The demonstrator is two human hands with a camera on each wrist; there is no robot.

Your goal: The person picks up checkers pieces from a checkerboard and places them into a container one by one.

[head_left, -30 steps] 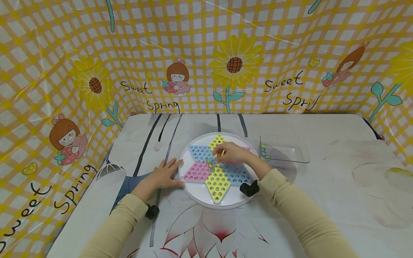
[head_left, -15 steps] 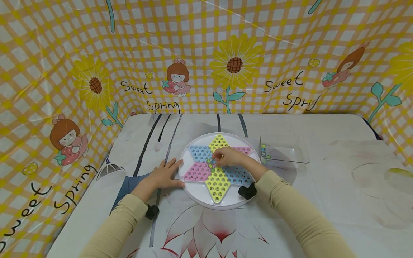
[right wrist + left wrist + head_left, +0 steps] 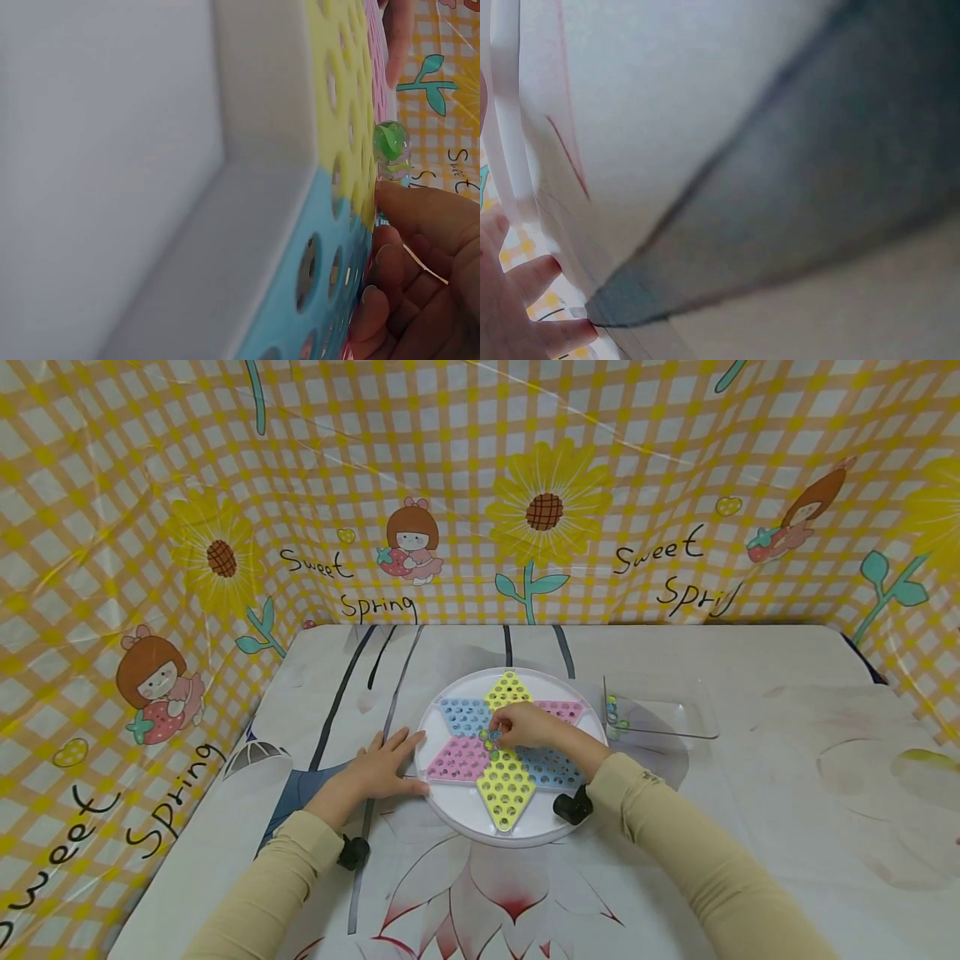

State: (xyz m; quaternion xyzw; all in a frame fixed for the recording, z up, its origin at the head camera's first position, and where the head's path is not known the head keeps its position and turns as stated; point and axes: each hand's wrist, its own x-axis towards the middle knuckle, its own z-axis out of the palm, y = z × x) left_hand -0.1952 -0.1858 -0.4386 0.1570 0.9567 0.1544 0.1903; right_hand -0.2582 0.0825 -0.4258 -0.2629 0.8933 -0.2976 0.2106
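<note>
A round white Chinese checkers board (image 3: 457,806) lies on the table, its holed star coloured yellow, pink and blue. Over its centre, my right hand (image 3: 525,725) has thumb and forefinger brought together low at the holes. In the right wrist view, a bit of a bluish marble (image 3: 383,218) shows by the thumb tip, mostly hidden by the fingers. Close beside sits a clear marble (image 3: 391,140) with a green swirl, one of several glass marbles (image 3: 491,745) clustered at the middle. My left hand (image 3: 382,768) rests with spread fingers against the board's left rim.
Right of the board stands a clear plastic box (image 3: 675,735), with several green and blue marbles (image 3: 613,714) at its left end. A white printed cloth (image 3: 780,827) covers the table. Behind and to the left hangs a yellow checked curtain (image 3: 465,452).
My right hand has moved slightly left and down onto the marble cluster at the board's centre. The left hand has stayed still at the rim.
</note>
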